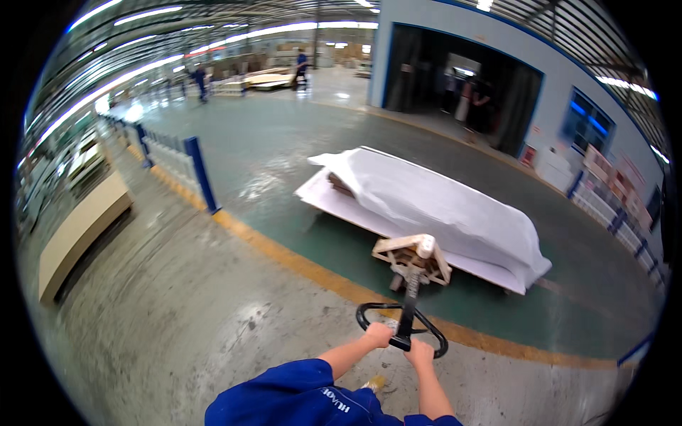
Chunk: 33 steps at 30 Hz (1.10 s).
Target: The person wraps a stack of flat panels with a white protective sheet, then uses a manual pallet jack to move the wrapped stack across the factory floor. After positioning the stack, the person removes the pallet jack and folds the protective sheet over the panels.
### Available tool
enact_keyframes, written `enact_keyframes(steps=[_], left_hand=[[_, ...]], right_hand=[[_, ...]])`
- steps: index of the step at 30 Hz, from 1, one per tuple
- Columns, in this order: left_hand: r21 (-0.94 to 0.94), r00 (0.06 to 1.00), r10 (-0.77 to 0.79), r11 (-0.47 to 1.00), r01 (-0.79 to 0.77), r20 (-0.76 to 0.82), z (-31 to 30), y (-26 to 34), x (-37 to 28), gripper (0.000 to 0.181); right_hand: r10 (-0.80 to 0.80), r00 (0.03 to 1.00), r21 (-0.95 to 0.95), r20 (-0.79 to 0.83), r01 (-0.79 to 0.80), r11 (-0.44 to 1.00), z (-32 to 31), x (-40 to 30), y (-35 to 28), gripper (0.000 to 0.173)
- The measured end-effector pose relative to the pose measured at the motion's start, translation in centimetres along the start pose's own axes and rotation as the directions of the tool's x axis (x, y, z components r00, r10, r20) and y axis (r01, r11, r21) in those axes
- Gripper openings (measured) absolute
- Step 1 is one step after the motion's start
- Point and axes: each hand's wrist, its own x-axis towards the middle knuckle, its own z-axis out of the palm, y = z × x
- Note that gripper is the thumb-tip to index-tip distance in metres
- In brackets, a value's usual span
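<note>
Both my hands grip the black loop handle (pixel 409 319) of a hand pallet truck. My left hand (pixel 379 335) is closed on the bar left of the shaft, and my right hand (pixel 420 352) on it just right of the shaft. Ahead, the truck's pale, worn front frame (pixel 411 253) stands against a long, low load. White sheeting (pixel 442 197) drapes over the load, leaving a brown edge bare at its left end. Beneath lies a flat white board (pixel 346 210). The truck's forks are hidden.
A yellow floor line (pixel 298 261) runs between grey concrete and green floor. On the left stand a blue-and-white fence (pixel 176 160) and a stack of tan boards (pixel 88 231). Several people (pixel 301 69) are farther back, some inside a dark doorway (pixel 463 80). Another fence (pixel 607 218) stands right.
</note>
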Motion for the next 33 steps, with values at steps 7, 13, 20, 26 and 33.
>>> enact_keyframes(steps=[7,13,20,26,33], left_hand=[[0.002,0.999,0.004,1.000,-0.004,-0.050,3.2,3.2,-10.6,0.013],[-0.042,0.994,0.008,0.999,-0.012,-0.105,5.9,8.1,-19.2,0.013],[0.006,0.997,-0.020,1.000,0.020,-0.080,5.8,11.5,-26.6,0.014],[-0.030,0.995,-0.023,0.999,0.020,-0.095,12.0,14.1,-37.9,0.014],[-0.032,0.998,-0.023,0.999,0.021,-0.059,16.1,15.8,-50.4,0.012]], right_hand=[[0.008,1.000,0.002,0.023,-0.008,1.000,1.3,-10.3,-3.1,0.020],[0.048,0.998,0.037,0.032,-0.049,0.998,0.9,-20.6,-4.5,0.020],[-0.007,0.999,0.032,-0.040,0.009,0.999,-0.2,-28.0,-6.3,0.023],[0.013,1.000,0.008,-0.023,-0.013,1.000,2.4,-40.5,-10.5,0.026],[0.025,0.999,-0.046,0.026,-0.024,0.999,6.5,-51.9,-15.6,0.026]])
